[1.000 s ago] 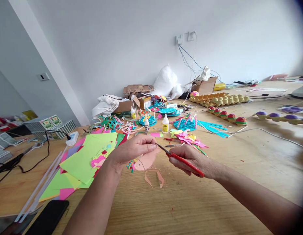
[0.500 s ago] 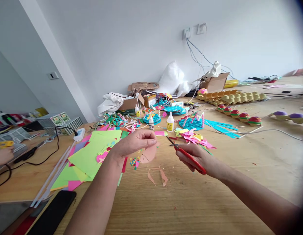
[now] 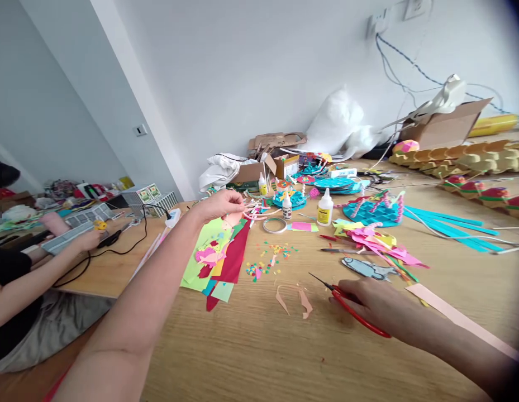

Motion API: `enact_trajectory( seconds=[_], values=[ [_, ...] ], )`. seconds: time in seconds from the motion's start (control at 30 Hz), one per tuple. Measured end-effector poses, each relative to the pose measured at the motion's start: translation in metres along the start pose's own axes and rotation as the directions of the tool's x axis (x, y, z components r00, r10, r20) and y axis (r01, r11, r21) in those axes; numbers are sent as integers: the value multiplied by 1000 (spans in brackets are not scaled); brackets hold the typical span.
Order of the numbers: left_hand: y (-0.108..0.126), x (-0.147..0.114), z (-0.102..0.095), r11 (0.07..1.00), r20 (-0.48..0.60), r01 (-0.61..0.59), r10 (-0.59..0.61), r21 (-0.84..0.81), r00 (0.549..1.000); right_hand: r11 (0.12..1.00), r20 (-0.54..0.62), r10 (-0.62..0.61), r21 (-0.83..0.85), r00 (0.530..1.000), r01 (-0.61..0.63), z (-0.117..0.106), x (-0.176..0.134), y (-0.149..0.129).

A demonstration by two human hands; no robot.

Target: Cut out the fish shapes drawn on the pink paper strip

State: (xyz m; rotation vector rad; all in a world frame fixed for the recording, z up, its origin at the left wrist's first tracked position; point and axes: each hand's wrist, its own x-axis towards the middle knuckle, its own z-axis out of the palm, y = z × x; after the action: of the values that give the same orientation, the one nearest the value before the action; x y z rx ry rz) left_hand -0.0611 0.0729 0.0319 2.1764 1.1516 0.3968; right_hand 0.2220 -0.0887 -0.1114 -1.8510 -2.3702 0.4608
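My left hand [image 3: 222, 205] is stretched out over a stack of coloured paper [image 3: 236, 254]. Its fingers pinch a peach paper fish [image 3: 234, 219], partly hidden against the pile. Pink and yellow cut-outs [image 3: 211, 254] lie on the stack just below. My right hand [image 3: 366, 304] rests low by the tabletop, closed round red-handled scissors [image 3: 355, 317] whose blades point to the far left. Left of the blade tips lie peach paper offcuts [image 3: 306, 306]. A grey-blue paper fish [image 3: 366, 268] lies just beyond my right hand.
Small confetti dots [image 3: 263, 268] are scattered mid-table. Behind them stand a roll of tape [image 3: 275, 225], a white glue bottle [image 3: 325, 209] and a blue woven piece [image 3: 373, 211]. Egg cartons [image 3: 456, 159] are at the right. A co-worker's arm [image 3: 53, 262] reaches over the left table.
My left hand has carried the peach paper fish leftward, from mid-table to over the paper stack. My right hand has lowered the scissors toward the tabletop. The view has swung left.
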Motion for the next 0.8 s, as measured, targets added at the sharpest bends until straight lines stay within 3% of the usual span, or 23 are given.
enact_trajectory(
  seconds=[0.17, 0.33, 0.43, 0.5, 0.57, 0.7, 0.8],
  values=[
    [-43, -17, -9, 975, 53, 167, -177, 149, 983, 999, 8, -29, -31, 1000, 29, 15, 5, 11],
    [-79, -24, 2, 896, 68, 287, -327, 340, 942, 999, 10, -28, -34, 1000, 28, 17, 5, 13],
    [-86, -25, 12, 818, 19, 307, -362, 487, 932, 999, 2, -21, -31, 1000, 21, 9, 3, 8],
    [-77, -25, 23, 779, -20, 278, -323, 562, 946, 1000, -21, 21, -22, 1000, -21, 2, 0, 4],
    [-58, -25, 41, 773, 7, 192, -246, 605, 969, 998, -51, 41, -43, 998, -43, -5, -3, -2],
    [-12, -28, 94, 805, 259, -101, -67, 584, 963, 988, 16, -11, -153, 1000, 14, -14, -17, -15],
    [6, -30, 134, 793, 358, -231, 17, 564, 934, 980, 88, -14, -197, 996, 31, -12, -32, -20]
  ],
)
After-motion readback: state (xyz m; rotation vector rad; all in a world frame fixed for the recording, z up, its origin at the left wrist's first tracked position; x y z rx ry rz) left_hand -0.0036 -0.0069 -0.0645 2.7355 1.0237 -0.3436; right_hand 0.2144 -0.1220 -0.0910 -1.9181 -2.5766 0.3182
